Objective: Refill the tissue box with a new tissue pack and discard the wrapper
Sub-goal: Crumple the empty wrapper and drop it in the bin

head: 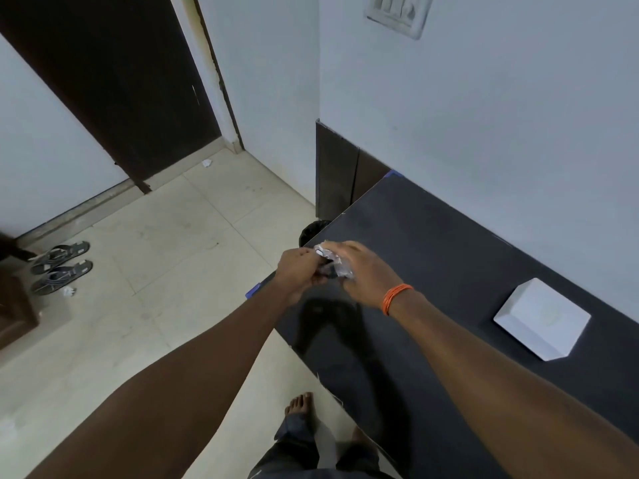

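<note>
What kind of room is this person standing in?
Probably a plain room in a home. A dark wooden door opens onto a pale tiled floor where sandals sit, and a black table along the wall holds a white tissue box.

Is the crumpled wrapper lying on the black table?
No, the crumpled wrapper is held between the left hand and right hand, above the black table.

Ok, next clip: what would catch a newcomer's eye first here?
Both hands meet mid-frame, the left hand and right hand crumpling a shiny wrapper over the near corner of the dark table. A white tissue box sits on the table to the right; a black bin peeks out behind the table's edge.
</note>
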